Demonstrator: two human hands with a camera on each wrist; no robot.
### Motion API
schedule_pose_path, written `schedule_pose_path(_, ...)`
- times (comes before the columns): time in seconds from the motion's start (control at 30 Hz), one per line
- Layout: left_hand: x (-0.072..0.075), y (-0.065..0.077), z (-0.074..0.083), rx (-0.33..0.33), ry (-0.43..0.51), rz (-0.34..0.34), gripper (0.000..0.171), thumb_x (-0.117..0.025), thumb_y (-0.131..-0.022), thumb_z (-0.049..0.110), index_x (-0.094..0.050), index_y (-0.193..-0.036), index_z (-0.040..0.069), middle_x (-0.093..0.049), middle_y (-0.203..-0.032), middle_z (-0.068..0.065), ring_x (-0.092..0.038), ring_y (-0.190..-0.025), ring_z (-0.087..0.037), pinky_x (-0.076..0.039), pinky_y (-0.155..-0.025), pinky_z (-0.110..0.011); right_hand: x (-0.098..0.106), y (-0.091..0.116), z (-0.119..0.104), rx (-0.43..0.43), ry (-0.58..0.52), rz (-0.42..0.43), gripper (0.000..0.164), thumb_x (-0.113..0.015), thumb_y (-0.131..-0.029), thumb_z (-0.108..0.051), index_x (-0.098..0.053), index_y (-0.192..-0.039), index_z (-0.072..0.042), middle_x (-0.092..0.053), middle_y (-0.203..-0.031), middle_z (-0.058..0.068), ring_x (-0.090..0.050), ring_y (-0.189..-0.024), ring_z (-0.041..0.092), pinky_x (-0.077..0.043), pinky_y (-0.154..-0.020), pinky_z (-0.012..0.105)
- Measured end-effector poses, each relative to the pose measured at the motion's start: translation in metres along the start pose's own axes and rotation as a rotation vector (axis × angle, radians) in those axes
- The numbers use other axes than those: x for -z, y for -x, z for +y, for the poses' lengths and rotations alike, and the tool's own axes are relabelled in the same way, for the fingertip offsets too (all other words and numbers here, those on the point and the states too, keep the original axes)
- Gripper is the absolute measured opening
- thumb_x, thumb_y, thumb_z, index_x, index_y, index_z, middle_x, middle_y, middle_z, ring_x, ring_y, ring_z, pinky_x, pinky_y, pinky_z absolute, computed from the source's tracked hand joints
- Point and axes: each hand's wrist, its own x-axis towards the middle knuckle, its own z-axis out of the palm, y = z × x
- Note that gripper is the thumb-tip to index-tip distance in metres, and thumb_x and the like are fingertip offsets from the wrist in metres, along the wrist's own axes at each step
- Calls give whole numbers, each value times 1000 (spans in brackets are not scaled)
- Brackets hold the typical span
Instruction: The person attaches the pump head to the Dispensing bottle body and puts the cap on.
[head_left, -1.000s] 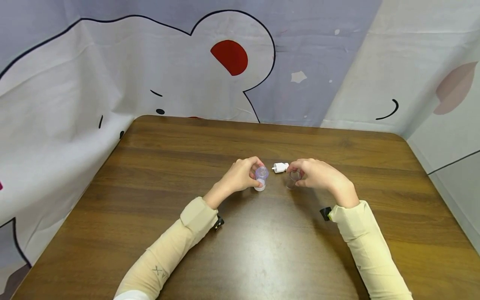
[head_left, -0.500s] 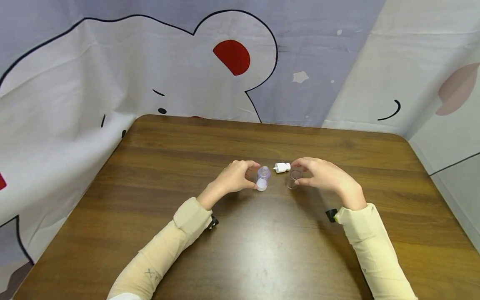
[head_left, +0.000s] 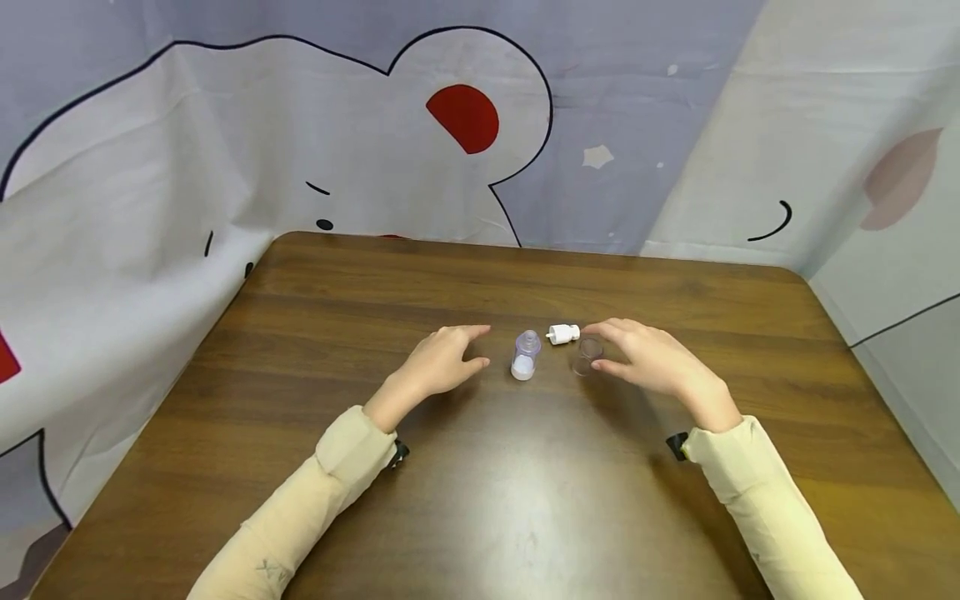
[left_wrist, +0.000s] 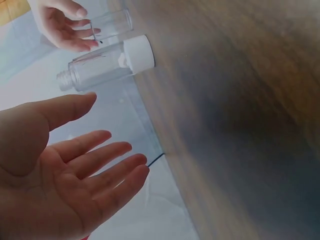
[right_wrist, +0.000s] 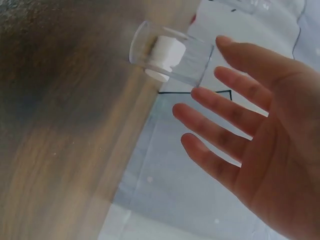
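Note:
A small clear bottle [head_left: 527, 343] with a threaded neck and a white base [left_wrist: 139, 54] stands upright on the wooden table. To its left, my left hand [head_left: 441, 360] hovers with fingers spread, holding nothing; a gap separates it from the bottle. A clear open-topped cylinder [right_wrist: 192, 60], like a cap or cup, stands right of the bottle. My right hand [head_left: 651, 354] is beside this cylinder, thumb and fingers apart, fingertips right at its rim in the head view. Behind the two clear pieces lies a white pump-like part [head_left: 562, 334] on its side, its thin tip pointing left.
The brown wooden table [head_left: 480, 517] extends around the hands. A printed curtain [head_left: 360, 142] hangs along its back and sides. Dark straps with small cameras sit at both sleeve cuffs [head_left: 352, 442].
My left hand has let go of the bottle and drawn back to the left. The right hand has loosened from the clear cylinder and shifted slightly right. Bottle and cylinder remain standing.

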Motion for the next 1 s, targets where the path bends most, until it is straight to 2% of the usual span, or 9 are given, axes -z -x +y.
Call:
schedule_pose_path(0.17, 1, 7, -1, -5, -9, 4, 52, -64, -93, 23, -48, -140, 8, -53, -141, -10, -55, -125, -27, -46, -105, -47, -2, -2, -2, 25, 21, -11, 35, -68, -89, -20, -62, -123, -14, -65, -116, 1, -62, -106, 20, -53, -89, 43)
schedule_pose_path(0.27, 3, 10, -1, -13, -16, 21, 49, -64, -93, 22, -50, -139, 10, -55, -139, -10, -64, -83, -18, -52, -89, -40, -2, 0, -2, 22, 24, -15, 34, -68, -89, -18, -63, -122, -15, -66, -113, 0, -64, -99, 18, -54, -84, 41)
schedule_pose_path(0.37, 5, 12, -2, -19, -14, 38, 46, -63, -93, 21, -53, -138, 12, -57, -137, -10, -40, -56, -14, -48, -68, -35, -1, 2, -3, 24, 25, -9, 34, -68, -89, -17, -62, -123, -16, -65, -114, 0, -63, -102, 20, -54, -85, 42)
schedule_pose_path(0.4, 5, 12, -2, -23, -25, 47, 45, -62, -94, 21, -53, -137, 13, -57, -137, -9, -44, -56, -13, -48, -67, -35, -1, 3, -3, 25, 29, -2, 35, -68, -89, -18, -62, -123, -16, -65, -116, 0, -63, -105, 21, -53, -87, 43)
schedule_pose_path(0.5, 4, 15, -3, -41, -57, 73, 45, -59, -96, 19, -51, -139, 12, -53, -141, -10, -65, -91, -21, -55, -82, -41, -1, 6, -2, 26, 49, 47, 38, -66, -90, -21, -59, -127, -14, -63, -124, 4, -59, -115, 26, -50, -96, 48)
schedule_pose_path(0.53, 4, 14, -4, -54, -74, 86, 45, -58, -96, 19, -50, -140, 11, -51, -143, -11, -63, -110, -25, -54, -91, -44, 0, 7, 0, 27, 60, 77, 40, -66, -91, -22, -57, -129, -12, -61, -128, 7, -56, -119, 28, -48, -99, 49)
schedule_pose_path(0.6, 3, 14, -7, -72, -112, 118, 48, -57, -97, 19, -45, -143, 11, -43, -149, -11, -42, -137, -30, -44, -107, -49, 0, 8, 3, 17, 90, 136, 46, -64, -92, -24, -52, -134, -10, -56, -135, 11, -51, -126, 32, -42, -105, 50)
schedule_pose_path(0.8, 3, 15, -17, -85, -239, 202, 62, -53, -99, 27, -23, -153, 15, -19, -160, -7, -13, -149, -28, -24, -116, -58, -5, 19, 13, -68, 145, 198, 65, -55, -97, -37, -30, -150, -10, -33, -155, 15, -29, -143, 35, -23, -118, 51)
schedule_pose_path(1.0, 6, 19, -25, -68, -295, 207, 69, -46, -100, 40, -11, -155, 18, -12, -162, -5, -7, -150, -26, -12, -120, -59, -11, 27, 22, -116, 146, 216, 67, -50, -98, -40, -23, -153, -11, -24, -158, 14, -20, -147, 33, -13, -123, 48)
